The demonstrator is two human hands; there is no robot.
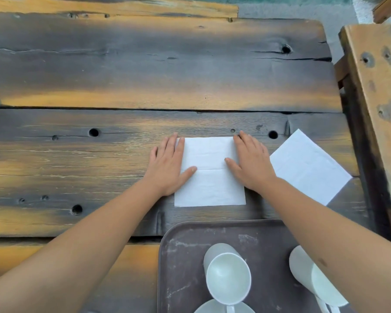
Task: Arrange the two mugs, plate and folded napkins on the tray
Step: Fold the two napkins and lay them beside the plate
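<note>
The weathered plank counter (145,71) lies bare across the whole upper and left part of the frame, while its right edge runs down the right side, where a separate wooden bench (377,91) stands close by. A white paper napkin (210,177) lies flat at centre frame, its fold crease running across the middle, its near edge just short of the tray's far rim. The left hand (169,164) rests flat with fingers spread on the napkin's left edge, thumb lying on the paper; the right hand (250,161) presses flat and spread on its right edge the same way, neither hand clasping anything. A second white napkin (307,166) lies angled to the right, just beside the right hand and near the counter's right edge. The brown tray (183,256) sits at lower centre, carrying one white mug (226,276), another white mug (303,265) partly hidden under the right forearm, and a white plate (210,307) cut by the bottom edge.
</note>
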